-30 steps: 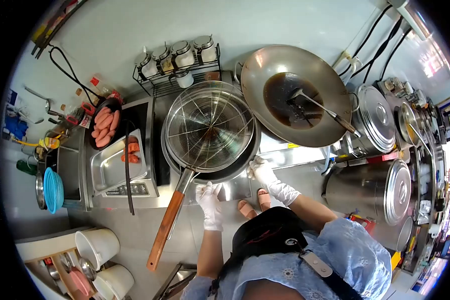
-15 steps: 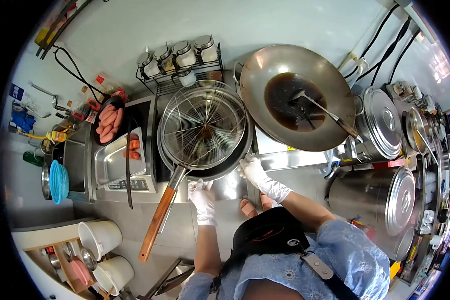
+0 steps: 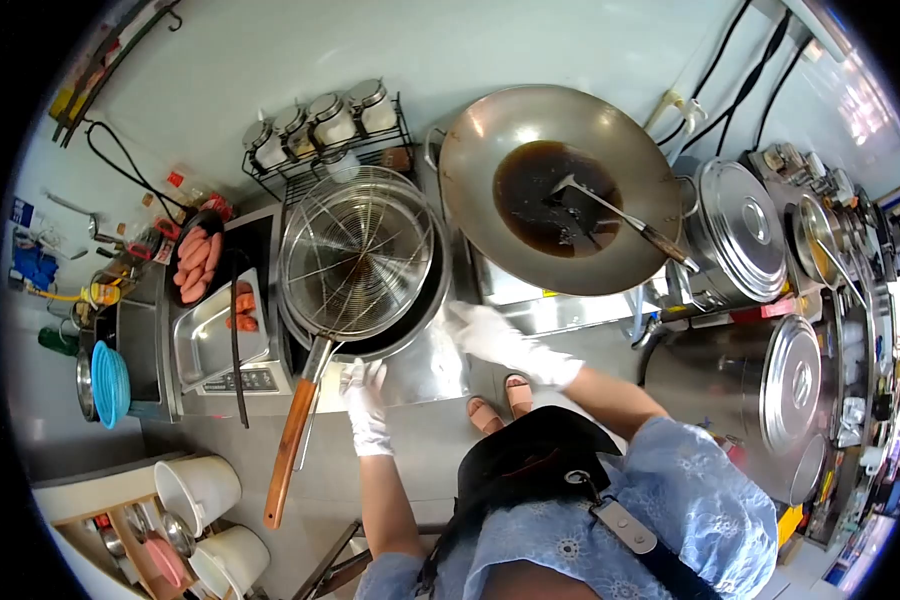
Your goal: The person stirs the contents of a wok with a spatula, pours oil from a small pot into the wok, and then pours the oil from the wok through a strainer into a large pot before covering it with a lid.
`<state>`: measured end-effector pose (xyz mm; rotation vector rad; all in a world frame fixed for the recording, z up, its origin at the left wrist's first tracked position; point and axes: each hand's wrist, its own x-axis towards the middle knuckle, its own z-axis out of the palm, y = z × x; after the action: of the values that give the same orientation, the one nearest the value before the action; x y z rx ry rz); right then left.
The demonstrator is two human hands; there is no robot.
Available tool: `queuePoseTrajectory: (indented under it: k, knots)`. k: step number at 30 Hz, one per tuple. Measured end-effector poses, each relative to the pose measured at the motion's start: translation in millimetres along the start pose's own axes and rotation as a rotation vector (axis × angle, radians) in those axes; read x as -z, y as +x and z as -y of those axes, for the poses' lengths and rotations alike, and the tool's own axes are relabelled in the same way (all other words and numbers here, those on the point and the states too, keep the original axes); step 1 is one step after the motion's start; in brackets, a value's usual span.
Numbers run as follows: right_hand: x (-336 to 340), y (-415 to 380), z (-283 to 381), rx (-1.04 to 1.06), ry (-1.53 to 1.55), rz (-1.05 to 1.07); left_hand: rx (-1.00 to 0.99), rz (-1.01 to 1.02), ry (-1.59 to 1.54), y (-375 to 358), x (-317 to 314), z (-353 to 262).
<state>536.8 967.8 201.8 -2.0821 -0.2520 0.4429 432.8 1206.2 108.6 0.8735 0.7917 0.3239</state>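
My left hand (image 3: 366,405), in a white glove, is at the counter's front edge, just below the dark wide pan (image 3: 440,290). Its fingers are apart and point up toward the rim. A round wire strainer (image 3: 360,255) lies across the pan, its wooden handle (image 3: 290,445) sticking out toward me, left of that hand. Also gloved and slightly blurred, my right hand (image 3: 500,338) has its fingers stretched toward the pan's right rim, over the steel counter. To the right, a large wok (image 3: 470,190) holds dark brown liquid (image 3: 525,215) and a ladle-like tool (image 3: 625,217).
Sausages (image 3: 198,262) fill a black bowl on the left, beside a steel tray (image 3: 195,345) with orange-red pieces. Lidded jars (image 3: 332,118) stand in a wire rack behind. Large lidded pots (image 3: 740,225) are at right. White buckets (image 3: 198,490) sit at lower left.
The whole view has shifted, so the pan, strainer and wok appear farther left. My right hand has moved slightly at the pan's right side; my left hand stays by its front rim.
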Motion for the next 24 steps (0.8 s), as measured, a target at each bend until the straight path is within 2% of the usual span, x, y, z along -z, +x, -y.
queuePoseTrajectory:
  k: [1,3,4,5,6,7,8,11,12,16,17,18,19,20,22,23,24]
  knots:
    - [22.7,-15.4,-3.2,0.21,-0.236,-0.166,0.026,-0.018,0.048,-13.8,-6.4,-11.8]
    - [98.2,-36.1,0.8,0.329,-0.391,-0.464,0.033,-0.054,0.163,-27.3,6.4,-14.9]
    - [133.5,-41.2,-4.7,0.261,-0.422,-0.549,0.022,-0.059,0.2,-37.2,13.3,-13.7]
    - [163.4,-30.4,-44.7,0.293,-0.743,-0.693,0.011,-0.065,0.235,-48.5,20.1,-11.7]
    - [193.2,-31.7,-51.7,0.058,-1.021,-0.638,0.019,-0.064,0.232,-58.2,29.1,-6.9]
    - [214.6,-32.6,-71.1,0.013,-1.158,-0.642,0.046,-0.062,0.22,-67.2,37.3,-1.4]
    - [230.3,-30.8,-90.0,-0.113,-1.252,-0.544,0.072,-0.059,0.208,-75.7,43.6,4.3]
    - [245.2,-26.4,-119.0,-0.132,-1.353,-0.414,0.144,-0.172,0.174,-101.1,50.7,24.8]
    - [247.9,-19.6,-133.6,-0.095,-1.425,-0.453,0.18,-0.191,0.155,-106.2,53.7,34.4]
    - [262.5,-9.2,-162.4,-0.054,-1.446,-0.494,0.205,-0.086,0.214,-125.6,54.2,60.1]
    - [265.6,-14.2,-144.0,-0.128,-1.373,-0.395,0.185,-0.115,0.2,-130.1,48.5,59.9]
    - [263.0,-23.1,-114.2,-0.098,-1.286,-0.376,0.162,-0.068,0.298,-134.2,42.2,55.7]
    - [259.1,-27.3,-99.0,0.015,-1.255,-0.433,0.14,-0.033,0.393,-137.2,40.2,47.2]
    - [250.7,-25.1,-86.4,0.067,-1.231,-0.496,0.118,-0.095,0.369,-142.7,40.6,34.6]
    - [225.9,-23.5,-61.8,0.345,-1.063,-0.627,-0.254,0.086,0.544,-160.0,32.9,0.8]
    - [209.1,-24.6,-44.5,0.491,-0.901,-0.633,-0.399,0.04,0.747,-171.3,28.4,-29.4]
    - [187.6,-29.8,-25.5,0.48,-0.703,-0.515,-0.48,-0.067,0.906,-186.6,20.2,-66.1]
